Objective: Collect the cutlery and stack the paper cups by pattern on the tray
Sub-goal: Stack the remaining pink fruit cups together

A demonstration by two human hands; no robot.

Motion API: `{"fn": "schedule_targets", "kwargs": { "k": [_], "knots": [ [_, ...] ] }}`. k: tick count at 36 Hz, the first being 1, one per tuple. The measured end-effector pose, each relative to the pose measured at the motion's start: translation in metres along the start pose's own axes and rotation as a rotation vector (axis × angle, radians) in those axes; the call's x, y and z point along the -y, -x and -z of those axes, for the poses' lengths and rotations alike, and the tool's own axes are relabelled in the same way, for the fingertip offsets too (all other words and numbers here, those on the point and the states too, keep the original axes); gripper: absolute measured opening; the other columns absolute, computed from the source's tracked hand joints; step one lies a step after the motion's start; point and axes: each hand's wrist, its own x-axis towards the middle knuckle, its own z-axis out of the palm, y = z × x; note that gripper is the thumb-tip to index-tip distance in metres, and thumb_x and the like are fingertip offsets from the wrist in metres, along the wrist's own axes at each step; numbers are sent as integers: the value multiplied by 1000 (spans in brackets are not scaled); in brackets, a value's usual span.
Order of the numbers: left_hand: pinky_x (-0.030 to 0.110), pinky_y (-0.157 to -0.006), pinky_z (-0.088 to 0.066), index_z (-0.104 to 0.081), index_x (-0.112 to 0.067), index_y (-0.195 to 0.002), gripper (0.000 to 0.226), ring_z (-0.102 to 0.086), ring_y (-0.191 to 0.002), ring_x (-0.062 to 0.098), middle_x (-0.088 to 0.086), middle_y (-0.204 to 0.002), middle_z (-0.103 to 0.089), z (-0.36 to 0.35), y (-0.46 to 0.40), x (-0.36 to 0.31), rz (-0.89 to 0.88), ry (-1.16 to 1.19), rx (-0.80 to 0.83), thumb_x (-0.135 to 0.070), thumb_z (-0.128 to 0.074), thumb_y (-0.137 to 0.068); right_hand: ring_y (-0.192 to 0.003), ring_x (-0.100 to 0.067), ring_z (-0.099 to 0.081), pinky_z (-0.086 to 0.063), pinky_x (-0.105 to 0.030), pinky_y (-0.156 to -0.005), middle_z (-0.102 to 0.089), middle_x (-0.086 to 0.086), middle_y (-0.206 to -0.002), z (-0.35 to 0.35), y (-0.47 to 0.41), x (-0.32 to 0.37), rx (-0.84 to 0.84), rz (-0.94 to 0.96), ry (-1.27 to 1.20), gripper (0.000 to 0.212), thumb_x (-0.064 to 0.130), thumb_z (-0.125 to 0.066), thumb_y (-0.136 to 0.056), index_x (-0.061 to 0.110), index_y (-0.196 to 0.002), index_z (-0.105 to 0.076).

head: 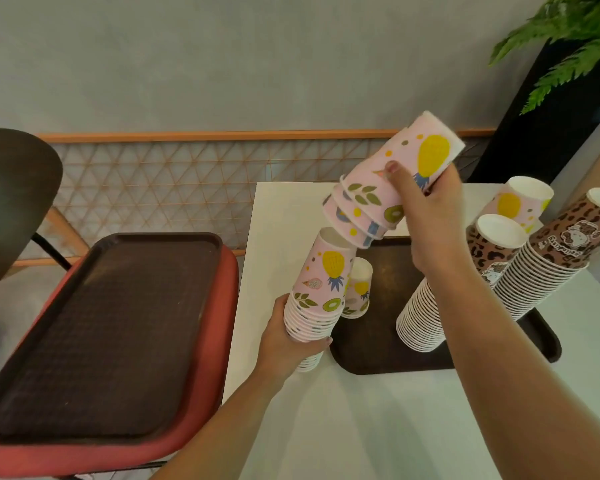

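Right hand (430, 206) gripping short tilted stack of pink fruit-print paper cups (388, 188), mouths just above tall pink fruit-print stack (317, 292) clasped by left hand (288, 336) beside brown plastic tray (388, 362). Risk: crooked entry, rims snagging, tall stack toppling.

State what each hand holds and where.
Left hand grips the tall stack of pink fruit-print paper cups around its lower rims. Right hand grips a short, tilted stack of the same cups mid-wall.
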Motion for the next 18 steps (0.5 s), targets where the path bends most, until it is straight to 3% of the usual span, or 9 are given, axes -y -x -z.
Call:
{"fn": "schedule_targets", "kwargs": {
  "k": [2, 6, 10, 12, 18],
  "knots": [
    [5, -66, -48, -43, -37, -112, 77, -57, -90, -14, -21, -104, -59, 1, 0, 2, 7, 3, -11, -8, -88, -57, -94, -6, -65, -54, -28, -79, -66, 9, -101, 2, -6, 4, -68, 60, 16, 34, 26, -69, -81, 14, -108, -52],
    [13, -74, -49, -44, -36, -114, 77, -59, -98, -1, -17, -108, -60, 4, -1, 5, 17, 30, -46, -9, -88, -57, -96, -6, -63, -55, -33, -82, -62, 15, -100, 3, -14, 2, -124, 150, 132, 43, 39, -69, -75, 20, -105, -45],
    [21, -82, -50, -44, -30, -119, 80, -58, -102, 6, -13, -110, -60, 7, -4, 5, 1, 29, -56, -9, -88, -57, -91, -3, -57, -46, -6, -73, -57, 10, -102, -2, -10, -23, -115, 178, 294, 48, 28, -70, -81, 6, -115, -44],
    [21, -81, -50, -44, -30, -118, 79, -59, -101, 5, -13, -109, -60, 8, -5, 4, -3, 34, -62, -8, -87, -57, -96, -8, -57, -42, 0, -68, -58, 2, -107, -4, -5, -40, -86, 160, 344, 50, 26, -71, -81, 2, -117, -44],
    [22, -81, -49, -45, -26, -120, 78, -59, -101, 5, -13, -109, -62, 9, -9, 2, 13, 81, -85, -6, -87, -57, -106, -19, -58, -43, -16, -76, -58, -9, -119, -7, 12, -91, -5, 91, 461, 59, 27, -71, -79, 5, -125, -42]
  ]
}}
